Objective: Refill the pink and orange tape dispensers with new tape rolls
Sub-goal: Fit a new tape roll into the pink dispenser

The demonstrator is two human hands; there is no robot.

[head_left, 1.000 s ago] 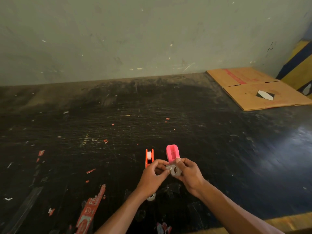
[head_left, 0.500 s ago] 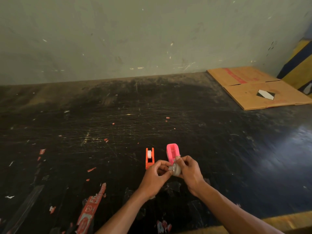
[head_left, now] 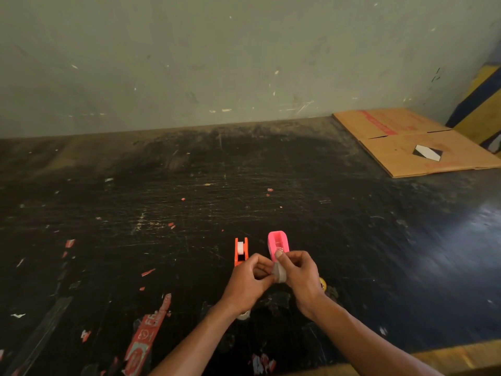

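Observation:
A pink tape dispenser (head_left: 278, 242) stands on the black table, its near end hidden behind my fingers. To its left stands an orange dispenser (head_left: 241, 251) with a white roll seated in it. A clear tape roll (head_left: 280, 272) is held just in front of the pink dispenser. My right hand (head_left: 299, 275) pinches it from the right and my left hand (head_left: 248, 280) pinches it from the left. Another roll (head_left: 243, 315) peeks out under my left wrist, and a yellowish roll (head_left: 322, 284) lies behind my right hand.
Flattened cardboard (head_left: 417, 143) lies at the back right by the wall. A red printed tape strip (head_left: 147, 335) and small red scraps litter the scratched black table (head_left: 189, 202). A wooden edge (head_left: 444, 356) runs along the near right.
Both hands stay together on the clear roll. The roll has turned from facing me to more edge-on. The dispensers have not moved.

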